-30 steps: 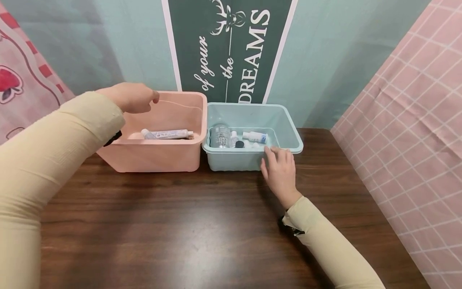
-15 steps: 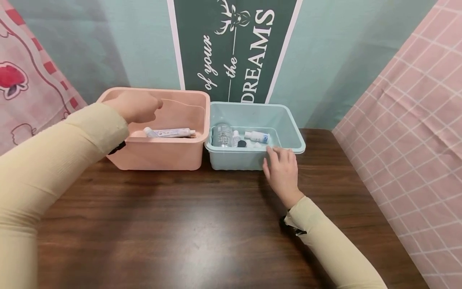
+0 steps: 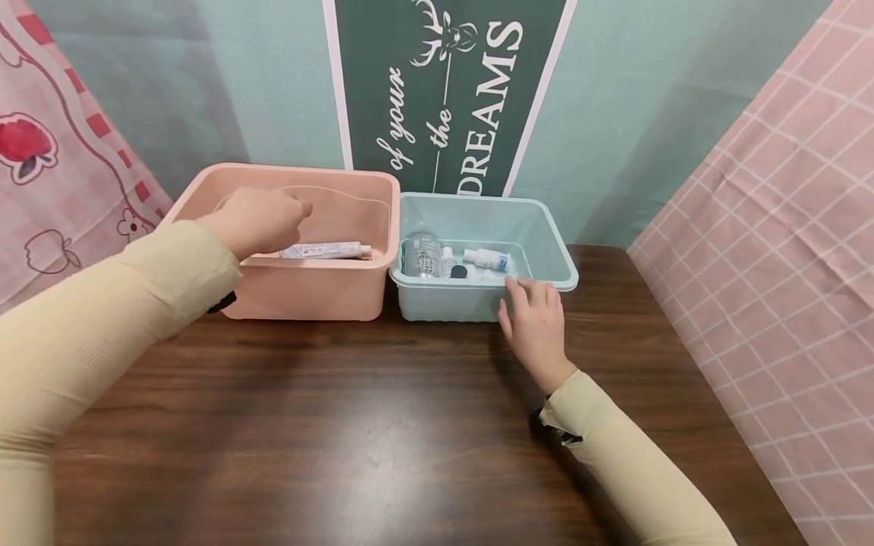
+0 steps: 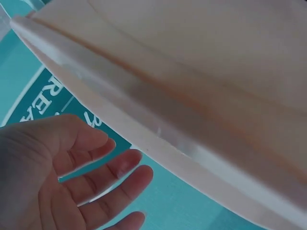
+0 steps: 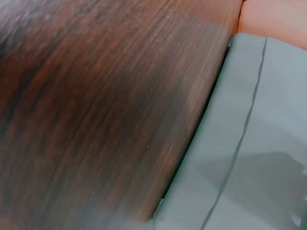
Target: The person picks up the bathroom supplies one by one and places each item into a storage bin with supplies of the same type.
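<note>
My left hand (image 3: 256,220) is over the front left part of the pink bin (image 3: 310,292). In the left wrist view its fingers are loosely bent and hold nothing, close to the bin's rim (image 4: 158,129). A white printed tube (image 3: 328,250) lies in that bin, its left end covered by the hand. My right hand (image 3: 538,326) rests its fingertips on the front rim of the light blue bin (image 3: 444,303). Inside the blue bin are a clear bottle (image 3: 422,256), a small clear bottle (image 3: 447,262), a black cap (image 3: 459,271) and a white bottle with blue print (image 3: 487,259).
Both bins stand side by side on a dark wood table (image 3: 382,425), against a pale green cloth backdrop (image 3: 635,114) with a dark printed panel (image 3: 437,98). Pink patterned cloth (image 3: 41,167) hangs at the left and pink checked cloth (image 3: 771,288) at the right.
My left hand has moved down and slightly right from the pink bin's left back area, now covering the tube's left end. The right hand keeps its place on the blue rim.
</note>
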{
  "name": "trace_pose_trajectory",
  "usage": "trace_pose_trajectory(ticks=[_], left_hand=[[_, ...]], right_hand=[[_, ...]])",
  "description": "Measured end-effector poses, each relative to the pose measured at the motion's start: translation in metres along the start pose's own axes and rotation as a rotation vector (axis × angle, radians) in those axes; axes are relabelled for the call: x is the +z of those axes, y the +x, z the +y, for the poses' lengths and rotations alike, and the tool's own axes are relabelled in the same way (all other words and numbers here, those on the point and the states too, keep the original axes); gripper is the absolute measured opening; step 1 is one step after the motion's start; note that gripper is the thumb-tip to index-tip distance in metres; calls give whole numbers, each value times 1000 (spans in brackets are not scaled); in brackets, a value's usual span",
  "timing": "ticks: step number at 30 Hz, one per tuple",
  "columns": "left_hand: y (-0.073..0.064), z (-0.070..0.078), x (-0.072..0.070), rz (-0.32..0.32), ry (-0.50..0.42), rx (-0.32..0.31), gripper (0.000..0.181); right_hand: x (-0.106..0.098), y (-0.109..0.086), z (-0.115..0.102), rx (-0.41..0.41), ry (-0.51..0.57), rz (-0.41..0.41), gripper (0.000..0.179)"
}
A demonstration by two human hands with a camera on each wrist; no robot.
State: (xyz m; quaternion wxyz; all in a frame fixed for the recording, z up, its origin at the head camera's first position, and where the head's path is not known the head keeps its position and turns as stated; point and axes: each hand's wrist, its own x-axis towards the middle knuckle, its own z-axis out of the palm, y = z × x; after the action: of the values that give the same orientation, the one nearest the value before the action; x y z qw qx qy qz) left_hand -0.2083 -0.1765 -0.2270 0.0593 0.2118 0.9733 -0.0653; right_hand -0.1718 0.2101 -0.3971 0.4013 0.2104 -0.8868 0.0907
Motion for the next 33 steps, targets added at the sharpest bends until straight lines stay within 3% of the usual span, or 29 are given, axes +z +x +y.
trace_pose_trajectory(ticks=[10, 16, 20, 26, 31, 33], left_hand=[[-24, 6, 13, 197, 6, 13, 14], [-41, 8, 20, 206, -41, -5, 26], [-50, 11, 25, 238, -63, -18, 22], [-64, 15, 36, 404, -71, -11, 10], [-75, 24, 46, 538, -60, 46, 18], [-80, 29, 52, 557, -58, 59, 21]], right_hand=[[-2, -2, 0, -5, 3, 4, 35], [-2, 0, -1, -11, 14, -11, 35], [-3, 1, 1, -15, 23, -28, 36], [-9, 5, 3, -11, 45, -69, 38], [-15, 8, 2, 3, 51, -131, 40], [-18, 8, 1, 11, 52, -154, 42]])
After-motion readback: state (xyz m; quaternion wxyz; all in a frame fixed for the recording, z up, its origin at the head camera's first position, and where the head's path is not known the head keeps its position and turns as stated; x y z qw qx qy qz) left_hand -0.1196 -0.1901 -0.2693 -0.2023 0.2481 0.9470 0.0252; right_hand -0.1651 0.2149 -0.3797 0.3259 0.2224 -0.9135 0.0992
